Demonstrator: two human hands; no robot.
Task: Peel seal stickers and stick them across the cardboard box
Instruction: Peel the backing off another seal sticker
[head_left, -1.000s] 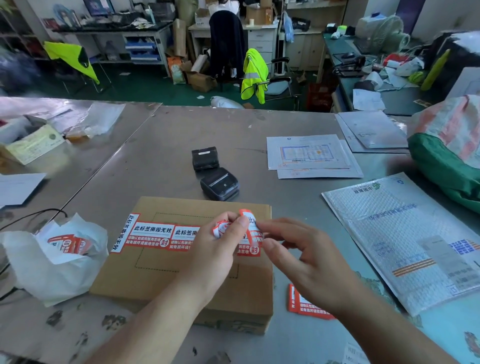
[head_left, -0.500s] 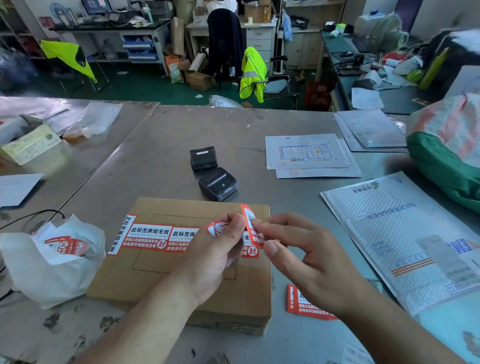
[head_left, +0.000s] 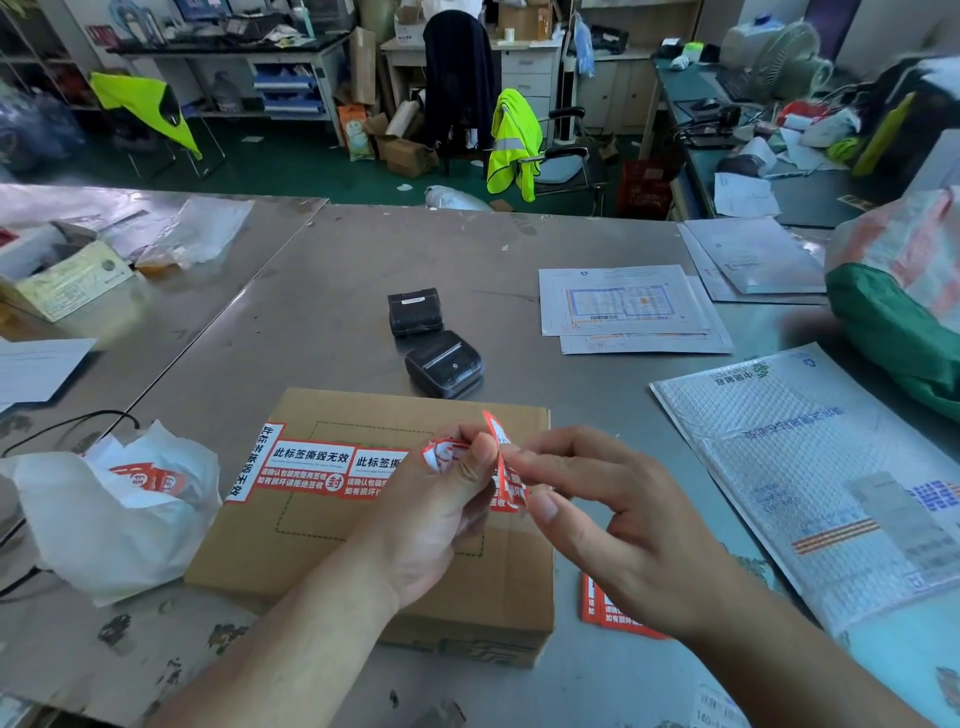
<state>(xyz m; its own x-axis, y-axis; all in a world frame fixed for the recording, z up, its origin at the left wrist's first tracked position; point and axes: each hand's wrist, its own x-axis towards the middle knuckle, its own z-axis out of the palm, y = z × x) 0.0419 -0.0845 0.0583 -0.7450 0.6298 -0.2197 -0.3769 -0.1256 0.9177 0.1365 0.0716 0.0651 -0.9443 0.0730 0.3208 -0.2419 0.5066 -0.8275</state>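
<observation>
A flat cardboard box (head_left: 332, 551) lies on the metal table in front of me. Red-and-white seal stickers (head_left: 306, 467) run across its top from the left edge. Above the box's right half, my left hand (head_left: 441, 499) pinches a curled red-and-white sticker (head_left: 506, 478) between thumb and fingers. My right hand (head_left: 613, 514) meets it from the right, its fingertips touching the sticker's upright edge. A small stack of red stickers (head_left: 608, 613) lies on the table right of the box, partly hidden under my right wrist.
A white plastic bag (head_left: 104, 519) with more red stickers sits left of the box. Two black portable printers (head_left: 441, 364) stand just behind it. A bubble mailer (head_left: 810, 478) lies to the right, printed sheets (head_left: 623, 306) farther back, a green-and-striped sack (head_left: 904, 312) at far right.
The sticker between my hands has stood up more upright and my fingertips have shifted slightly on it. Both hands stay above the box's right half.
</observation>
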